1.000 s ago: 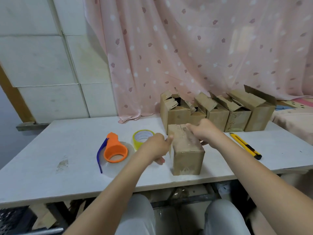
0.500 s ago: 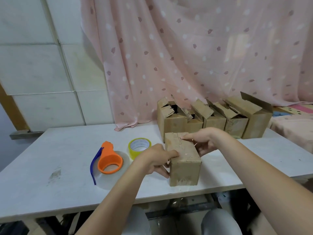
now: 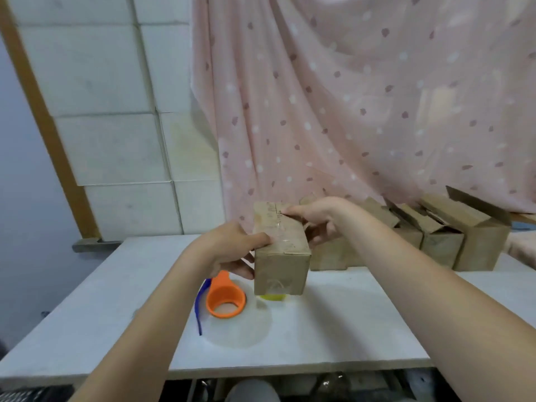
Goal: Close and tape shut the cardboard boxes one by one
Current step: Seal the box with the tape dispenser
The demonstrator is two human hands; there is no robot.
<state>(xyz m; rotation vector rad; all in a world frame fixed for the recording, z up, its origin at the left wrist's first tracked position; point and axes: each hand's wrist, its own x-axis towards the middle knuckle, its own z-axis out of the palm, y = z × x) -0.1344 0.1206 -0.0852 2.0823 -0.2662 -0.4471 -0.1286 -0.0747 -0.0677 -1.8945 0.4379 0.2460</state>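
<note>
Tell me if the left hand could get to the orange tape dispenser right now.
Probably not right away. The left hand grips the box, which both hands hold up off the table. The dispenser lies just below that hand with nothing over it, so it looks an easy reach once the box is set down.

Improvised home packing station: white table (image 3: 333, 329), tiled wall (image 3: 116, 111), pink curtain (image 3: 362, 97), open cardboard boxes (image 3: 441, 242), tape dispenser (image 3: 224, 298).

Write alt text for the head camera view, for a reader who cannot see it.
Both hands, left hand and right hand, grip a closed brown cardboard box above a white table. Below it lie an orange-handled tape dispenser and a partly hidden yellow tape roll; open brown cardboard boxes stand before a pink curtain.
</note>
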